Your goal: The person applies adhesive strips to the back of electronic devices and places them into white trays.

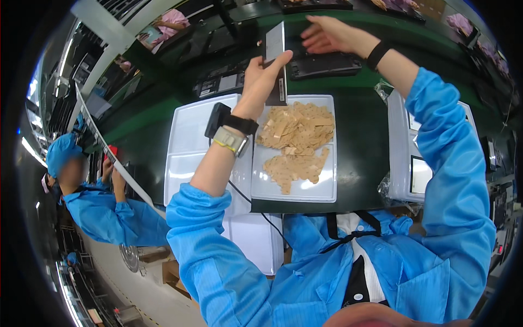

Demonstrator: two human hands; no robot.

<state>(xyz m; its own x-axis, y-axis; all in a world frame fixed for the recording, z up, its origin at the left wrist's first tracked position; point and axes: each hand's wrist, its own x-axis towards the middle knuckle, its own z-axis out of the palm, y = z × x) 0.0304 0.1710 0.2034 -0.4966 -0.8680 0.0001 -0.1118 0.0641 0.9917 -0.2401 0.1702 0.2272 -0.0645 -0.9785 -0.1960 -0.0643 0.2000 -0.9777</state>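
My left hand grips a thin flat panel held on edge, pale grey above and dark with a small printed label below. It stands over the far edge of a white tray. Tan paper-like pieces lie heaped in that tray's two compartments. To the right of the panel, my right hand is raised with its fingers stretched out, holding nothing. Beneath it a black rectangular device casing rests on the dark green table.
An upturned-looking white tray sits at left, beside black casings with parts. On the right, stacked white trays hold flat panels, with clear plastic wrap alongside. A co-worker in blue works beyond a white rail.
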